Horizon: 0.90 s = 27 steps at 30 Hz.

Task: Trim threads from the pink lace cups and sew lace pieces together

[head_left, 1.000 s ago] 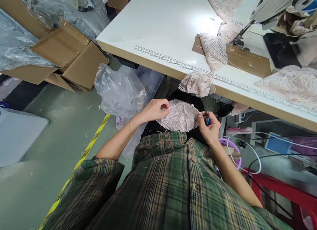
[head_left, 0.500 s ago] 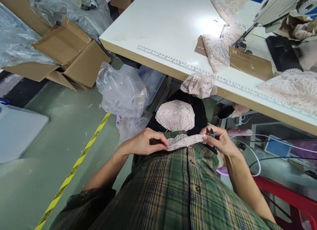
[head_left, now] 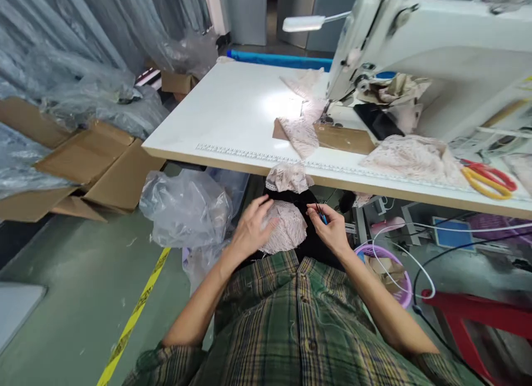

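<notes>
"When you look down at the lap, what is there?"

"A pale lace piece (head_left: 286, 231). It lies on black cloth (head_left: 315, 246), between the two hands, just in front of the plaid shirt (head_left: 266, 297). Another bit of lace (head_left: 290, 177) is at the edge of the white table (head_left: 183, 125)."

"How do you think it would feel?"

"Light and soft, I guess. It puffs up in the middle like a little cap, so it may be a bit springy. It looks bumpy, so I don't think it would slip much. But all those tiny holes could snag or rip."

"Where would you hold it?"

"By the rim, with a gentle pinch. Squashing the round part could crease it."

"What about the left hand (head_left: 251, 225)?"

"It's open, fingers spread, at the left side of the lace. It isn't pinching anything. I can't tell how much of it touches."

"And the right hand (head_left: 330, 228)?"

"That one is curled around small blue snips (head_left: 323, 216), with the dark tips poking up. I can't tell if it pinches a thread too. Both arms bend at the elbow and reach in from the sides."
</notes>
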{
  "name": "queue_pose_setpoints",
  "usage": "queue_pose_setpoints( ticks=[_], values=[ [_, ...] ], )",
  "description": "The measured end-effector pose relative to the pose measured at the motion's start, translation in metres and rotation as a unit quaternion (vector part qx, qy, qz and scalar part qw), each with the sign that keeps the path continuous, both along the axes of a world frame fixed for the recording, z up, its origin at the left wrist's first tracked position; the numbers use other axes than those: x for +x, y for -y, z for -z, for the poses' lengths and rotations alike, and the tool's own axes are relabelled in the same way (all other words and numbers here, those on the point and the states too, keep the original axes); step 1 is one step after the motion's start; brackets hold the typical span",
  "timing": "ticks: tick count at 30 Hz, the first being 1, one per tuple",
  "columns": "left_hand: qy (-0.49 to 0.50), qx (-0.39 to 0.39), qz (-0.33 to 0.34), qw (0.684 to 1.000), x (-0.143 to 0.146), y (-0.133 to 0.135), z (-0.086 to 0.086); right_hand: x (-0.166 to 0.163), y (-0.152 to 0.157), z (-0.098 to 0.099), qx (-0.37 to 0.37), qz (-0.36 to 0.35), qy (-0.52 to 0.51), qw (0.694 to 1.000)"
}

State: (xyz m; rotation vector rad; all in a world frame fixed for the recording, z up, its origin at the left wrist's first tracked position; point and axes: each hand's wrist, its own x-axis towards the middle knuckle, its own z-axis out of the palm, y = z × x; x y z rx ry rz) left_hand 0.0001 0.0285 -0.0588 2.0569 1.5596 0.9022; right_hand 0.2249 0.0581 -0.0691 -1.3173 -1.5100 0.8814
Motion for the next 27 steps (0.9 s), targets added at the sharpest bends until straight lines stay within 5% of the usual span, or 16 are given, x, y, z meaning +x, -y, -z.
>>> queue_pose_setpoints(
  ticks=[6,8,11,14,19,22,25,27],
  values=[
    [-0.066,-0.012,0.148,0.987,0.029,-0.002,0.032,-0.012,-0.012,-0.013,0.040,0.033,-0.066,0.996],
    [-0.031,-0.016,0.130,0.991,0.026,-0.006,0.035,-0.018,-0.016,-0.016,0.048,0.026,-0.070,0.996],
    [0.098,0.015,-0.011,0.995,0.016,-0.021,0.025,-0.025,-0.020,-0.017,0.060,0.056,-0.075,0.994],
    [0.294,-0.024,-0.132,0.946,0.013,-0.043,0.002,-0.028,-0.022,-0.017,0.062,0.081,-0.087,0.991],
    [0.513,-0.240,-0.049,0.823,0.028,-0.065,-0.025,-0.023,-0.018,-0.019,0.078,0.059,-0.081,0.992],
    [0.485,-0.266,-0.015,0.833,0.030,-0.052,-0.029,-0.016,-0.013,-0.025,0.102,0.061,-0.085,0.989],
    [0.357,-0.321,0.038,0.876,0.014,-0.023,-0.032,-0.007,-0.006,-0.032,0.106,0.078,-0.077,0.988],
    [0.305,-0.368,0.076,0.875,-0.003,-0.001,-0.033,-0.003,-0.002,-0.034,0.095,0.084,-0.065,0.990]
  ],
)
